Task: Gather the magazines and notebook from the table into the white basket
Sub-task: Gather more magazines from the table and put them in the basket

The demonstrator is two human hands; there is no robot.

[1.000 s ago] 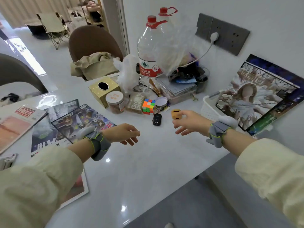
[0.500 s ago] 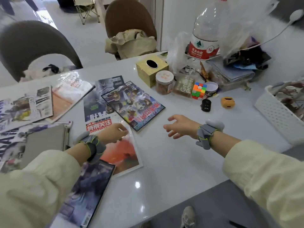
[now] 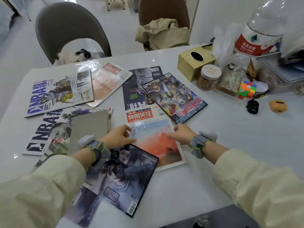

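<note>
Here, nothing is being gripped by either hand. The left hand (image 3: 118,137) is being held with loosely bent, relaxed fingers at the left edge of the orange-sky magazine (image 3: 156,145), and the right hand (image 3: 181,134) is being held with fingers extended over that magazine's right edge; whether the cover is actually being touched cannot be told. This magazine is being kept flat on the white table (image 3: 238,125), its lower left corner being overlapped by a dark grey-blue magazine (image 3: 125,176) and its upper right corner by an anime-cover magazine (image 3: 174,97), which is also being laid across a dark magazine (image 3: 139,84). Further left, a grey notebook (image 3: 89,129) is being borne by an NBA magazine (image 3: 47,130), with a second NBA magazine (image 3: 57,92) and a wrapped pinkish magazine (image 3: 110,83) beyond. Among the containers at the far right, brownish contents are being held in a white-lidded jar (image 3: 208,78) just beside a gold tissue box (image 3: 195,65), and a large water bottle (image 3: 259,37) is being stood behind; its fill level cannot be told.
</note>
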